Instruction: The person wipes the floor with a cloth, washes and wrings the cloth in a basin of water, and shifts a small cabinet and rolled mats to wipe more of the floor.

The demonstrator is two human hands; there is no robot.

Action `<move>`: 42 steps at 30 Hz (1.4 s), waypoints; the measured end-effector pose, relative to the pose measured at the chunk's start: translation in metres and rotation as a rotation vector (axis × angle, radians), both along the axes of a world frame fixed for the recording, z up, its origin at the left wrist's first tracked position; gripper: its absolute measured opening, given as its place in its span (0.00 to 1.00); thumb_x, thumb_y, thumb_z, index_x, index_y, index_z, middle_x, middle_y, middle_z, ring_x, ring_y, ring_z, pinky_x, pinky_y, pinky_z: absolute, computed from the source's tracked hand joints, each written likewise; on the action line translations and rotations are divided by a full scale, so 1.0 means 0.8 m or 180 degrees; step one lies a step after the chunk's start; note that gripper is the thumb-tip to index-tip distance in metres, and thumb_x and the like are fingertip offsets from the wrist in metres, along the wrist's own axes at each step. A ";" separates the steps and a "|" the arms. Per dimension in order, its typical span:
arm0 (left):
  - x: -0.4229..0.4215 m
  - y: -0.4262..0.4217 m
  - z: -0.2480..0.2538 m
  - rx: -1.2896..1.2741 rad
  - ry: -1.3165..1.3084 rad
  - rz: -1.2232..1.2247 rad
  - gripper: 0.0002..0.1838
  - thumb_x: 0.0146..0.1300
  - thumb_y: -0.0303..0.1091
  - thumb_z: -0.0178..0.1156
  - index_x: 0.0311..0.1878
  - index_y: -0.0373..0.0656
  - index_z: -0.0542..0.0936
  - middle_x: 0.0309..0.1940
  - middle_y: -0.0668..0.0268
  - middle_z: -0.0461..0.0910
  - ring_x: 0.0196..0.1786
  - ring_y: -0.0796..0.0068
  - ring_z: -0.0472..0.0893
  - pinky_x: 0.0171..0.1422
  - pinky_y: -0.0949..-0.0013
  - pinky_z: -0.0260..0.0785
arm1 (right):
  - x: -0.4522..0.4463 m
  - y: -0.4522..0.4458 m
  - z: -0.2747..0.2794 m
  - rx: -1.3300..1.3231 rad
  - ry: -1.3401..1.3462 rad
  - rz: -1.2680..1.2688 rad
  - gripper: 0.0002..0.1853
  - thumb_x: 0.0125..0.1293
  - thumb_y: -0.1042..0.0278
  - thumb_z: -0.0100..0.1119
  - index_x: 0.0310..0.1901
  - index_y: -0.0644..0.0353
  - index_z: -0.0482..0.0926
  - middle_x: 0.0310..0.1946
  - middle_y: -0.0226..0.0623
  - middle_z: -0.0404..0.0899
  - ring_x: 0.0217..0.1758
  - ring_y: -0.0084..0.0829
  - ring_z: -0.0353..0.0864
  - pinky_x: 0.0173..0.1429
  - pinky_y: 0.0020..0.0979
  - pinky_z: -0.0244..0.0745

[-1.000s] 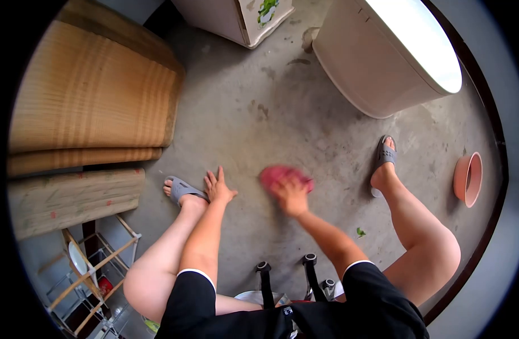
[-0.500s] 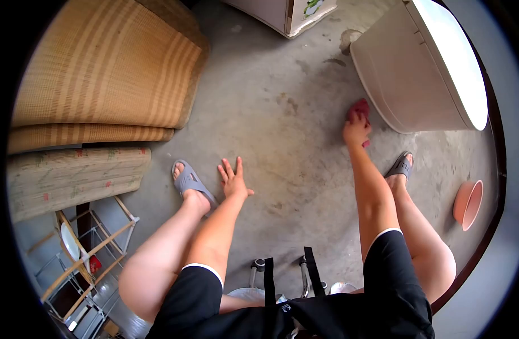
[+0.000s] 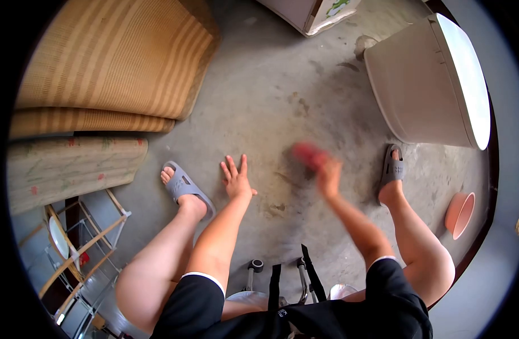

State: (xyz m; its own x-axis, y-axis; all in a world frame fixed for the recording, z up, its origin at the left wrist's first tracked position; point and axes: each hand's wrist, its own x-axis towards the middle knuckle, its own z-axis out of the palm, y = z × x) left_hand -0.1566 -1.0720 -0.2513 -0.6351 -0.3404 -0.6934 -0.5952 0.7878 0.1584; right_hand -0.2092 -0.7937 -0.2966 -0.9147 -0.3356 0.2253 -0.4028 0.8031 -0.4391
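A red cloth (image 3: 310,155) is at the middle of the grey concrete floor (image 3: 254,107), smeared by motion. My right hand (image 3: 329,174) is on the cloth's right end, fingers closed on it and blurred. My left hand (image 3: 237,179) is beside my left foot with its fingers spread and nothing in it; it appears to rest on the floor. Dark stains (image 3: 275,209) mark the floor between my hands. My feet, in grey slippers, stand wide apart, the left slipper (image 3: 186,186) near my left hand and the right slipper (image 3: 393,165) to the right of the cloth.
Woven mats (image 3: 118,56) and a patterned roll (image 3: 79,169) stand at the left, above a wooden rack (image 3: 96,243). A large white tub (image 3: 423,85) is at the upper right, with a pink basin (image 3: 459,214) below it. A white cabinet (image 3: 304,14) stands at the top.
From the middle, my right hand went with the cloth up and right toward the tub, then came back left and down. My left hand stays spread near my left foot. The view has shifted.
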 end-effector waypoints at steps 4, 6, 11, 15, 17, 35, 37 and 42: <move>0.001 -0.001 -0.008 -0.0003 0.0024 0.0023 0.68 0.33 0.33 0.79 0.73 0.77 0.41 0.76 0.65 0.27 0.77 0.57 0.32 0.72 0.49 0.52 | -0.238 0.051 -0.008 -0.0095 -0.0321 -0.2070 0.21 0.62 0.62 0.47 0.58 0.54 0.71 0.59 0.43 0.69 0.61 0.52 0.63 0.63 0.52 0.58; -0.005 -0.001 0.002 -0.0045 -0.0015 0.0012 0.68 0.33 0.33 0.79 0.73 0.77 0.41 0.76 0.65 0.28 0.77 0.57 0.32 0.72 0.49 0.53 | -0.298 0.031 -0.023 0.0244 -0.0740 -0.2198 0.22 0.63 0.56 0.45 0.58 0.50 0.71 0.61 0.41 0.66 0.63 0.51 0.59 0.61 0.58 0.59; -0.009 -0.002 0.026 -0.0082 -0.0012 -0.0122 0.62 0.37 0.33 0.77 0.73 0.72 0.46 0.76 0.62 0.34 0.77 0.54 0.38 0.71 0.50 0.56 | -0.174 -0.169 0.018 0.0710 -0.0345 0.0167 0.24 0.56 0.68 0.55 0.58 0.44 0.72 0.67 0.30 0.60 0.72 0.45 0.52 0.64 0.69 0.48; -0.016 -0.033 -0.006 -0.0016 0.0571 -0.0352 0.30 0.47 0.23 0.62 0.56 0.56 0.74 0.70 0.55 0.55 0.69 0.47 0.60 0.68 0.58 0.62 | 0.017 -0.177 0.018 0.0110 -0.0325 0.1294 0.27 0.45 0.67 0.63 0.53 0.47 0.76 0.64 0.31 0.65 0.68 0.41 0.58 0.61 0.59 0.54; -0.047 -0.083 -0.009 0.0370 -0.0019 -0.0255 0.28 0.47 0.29 0.65 0.55 0.49 0.73 0.69 0.50 0.55 0.68 0.44 0.60 0.68 0.58 0.62 | 0.097 -0.141 0.023 0.0139 -0.0431 0.1752 0.25 0.44 0.64 0.65 0.50 0.48 0.78 0.61 0.31 0.67 0.65 0.39 0.62 0.60 0.55 0.55; -0.066 -0.141 -0.002 -0.0115 0.0015 -0.0026 0.72 0.33 0.43 0.80 0.74 0.64 0.34 0.74 0.52 0.25 0.77 0.54 0.29 0.77 0.63 0.43 | -0.332 -0.200 -0.026 0.0630 -0.0429 -0.1503 0.19 0.59 0.60 0.49 0.51 0.48 0.78 0.61 0.38 0.66 0.65 0.46 0.60 0.62 0.55 0.58; -0.066 -0.140 -0.002 -0.0108 0.0013 -0.0025 0.71 0.33 0.43 0.79 0.74 0.64 0.35 0.74 0.52 0.25 0.77 0.54 0.28 0.77 0.63 0.43 | -0.258 -0.285 0.028 0.0945 -0.0335 0.0034 0.23 0.54 0.63 0.56 0.55 0.43 0.75 0.65 0.33 0.62 0.72 0.42 0.51 0.65 0.69 0.47; -0.060 -0.144 -0.027 -0.0168 -0.0162 -0.0152 0.70 0.34 0.42 0.79 0.74 0.64 0.35 0.74 0.53 0.24 0.76 0.54 0.28 0.76 0.62 0.45 | -0.028 -0.271 0.023 -0.0021 -0.0603 0.1749 0.22 0.48 0.61 0.62 0.48 0.51 0.79 0.63 0.32 0.65 0.69 0.39 0.57 0.66 0.63 0.48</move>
